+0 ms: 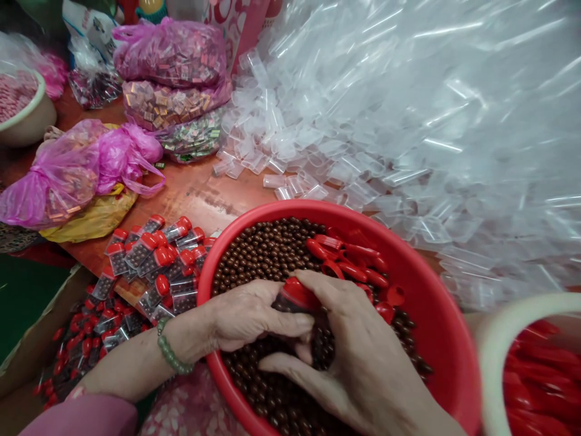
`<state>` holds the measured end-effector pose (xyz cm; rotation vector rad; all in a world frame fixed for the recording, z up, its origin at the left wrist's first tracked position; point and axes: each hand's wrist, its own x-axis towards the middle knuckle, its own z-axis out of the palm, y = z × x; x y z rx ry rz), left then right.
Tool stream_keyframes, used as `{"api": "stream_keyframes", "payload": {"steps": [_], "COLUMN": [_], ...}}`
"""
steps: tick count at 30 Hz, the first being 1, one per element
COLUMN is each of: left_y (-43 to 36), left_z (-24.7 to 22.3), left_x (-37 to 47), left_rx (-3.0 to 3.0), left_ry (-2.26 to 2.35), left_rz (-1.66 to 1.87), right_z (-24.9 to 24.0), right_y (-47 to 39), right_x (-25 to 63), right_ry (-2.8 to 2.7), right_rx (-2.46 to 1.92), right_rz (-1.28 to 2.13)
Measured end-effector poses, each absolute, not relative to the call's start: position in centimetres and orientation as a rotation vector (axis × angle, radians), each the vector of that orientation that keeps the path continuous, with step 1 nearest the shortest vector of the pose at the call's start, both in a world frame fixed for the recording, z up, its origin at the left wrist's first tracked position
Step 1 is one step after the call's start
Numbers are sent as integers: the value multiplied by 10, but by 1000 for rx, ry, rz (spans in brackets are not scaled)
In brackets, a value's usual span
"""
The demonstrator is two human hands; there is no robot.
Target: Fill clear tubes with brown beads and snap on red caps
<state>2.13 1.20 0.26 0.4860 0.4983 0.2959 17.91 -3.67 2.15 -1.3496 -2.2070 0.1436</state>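
Observation:
Over a red basin (447,321) of round brown candies (272,248), my left hand (252,318) grips a small clear plastic container with a red cap (297,295). A green bead bracelet circles that wrist. My right hand (363,345) has its fingers curled against the red cap, while its thumb sticks out lower down, apart from the container. The hands partly hide the container's body. Loose red caps (358,260) lie on the candies at the basin's right side. Filled red-capped containers (154,254) are heaped on the table, just left of the basin.
Clear empty tubes (318,151) form a large pile behind and to the right. A pale tub (494,345) of red pieces stands at right. Bulging pink bags (172,54) sit at back left. More filled containers (91,333) lie in a box below the table edge.

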Motion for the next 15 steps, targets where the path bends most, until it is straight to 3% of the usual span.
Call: {"api": "stream_keyframes", "payload": {"steps": [9,15], "left_y": [2,-6], "left_z": [5,13], "left_x": [23,29], "left_rx": [465,413], "left_ry": [458,450], "left_rz": [243,274], "right_z": [21,31], "right_y": [-43,-46], "right_x": [178,183], "right_ry": [-2268,-2302], "right_rx": [-1179,-1128], "right_rz": [-327,-372]}}
